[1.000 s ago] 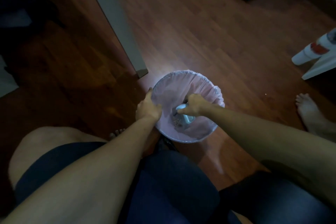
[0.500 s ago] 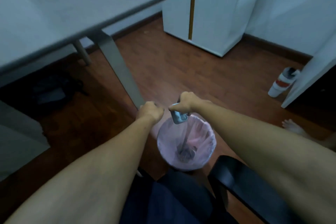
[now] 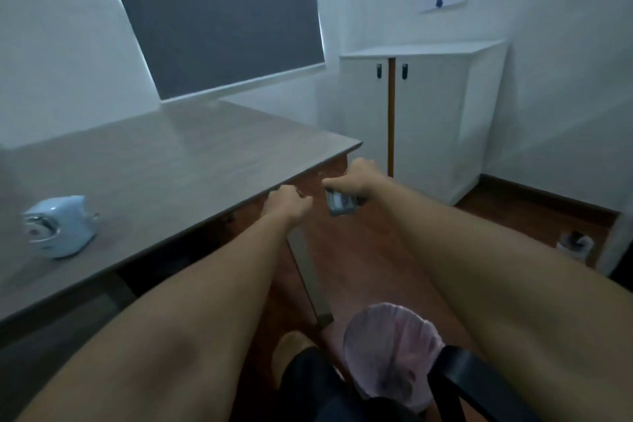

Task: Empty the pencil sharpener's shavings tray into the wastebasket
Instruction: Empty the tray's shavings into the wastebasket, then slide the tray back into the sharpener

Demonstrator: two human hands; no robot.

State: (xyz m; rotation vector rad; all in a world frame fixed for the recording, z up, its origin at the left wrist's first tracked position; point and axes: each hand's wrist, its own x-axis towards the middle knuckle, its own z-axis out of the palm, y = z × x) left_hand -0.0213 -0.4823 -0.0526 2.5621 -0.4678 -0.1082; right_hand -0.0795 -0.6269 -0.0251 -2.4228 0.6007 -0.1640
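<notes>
My right hand (image 3: 352, 178) grips the small clear shavings tray (image 3: 339, 203), held in the air past the desk's right corner. My left hand (image 3: 287, 205) is a loose fist with nothing in it, just under the desk edge beside the right hand. The wastebasket (image 3: 390, 349), lined with a pale pink bag, stands on the floor low in the frame, well below both hands. The light blue pencil sharpener (image 3: 58, 226) sits on the desk (image 3: 164, 161) at the far left.
A grey desk leg (image 3: 308, 277) slants down to the floor beside the wastebasket. A black chair arm (image 3: 479, 387) crosses in front of the bin. A white cabinet (image 3: 428, 120) stands against the far wall. A white bottle (image 3: 575, 241) lies on the floor at right.
Both hands have risen from inside the wastebasket to desk height, the right still carrying the tray. The left hand let go of the bin's rim. The view tilted up from the floor.
</notes>
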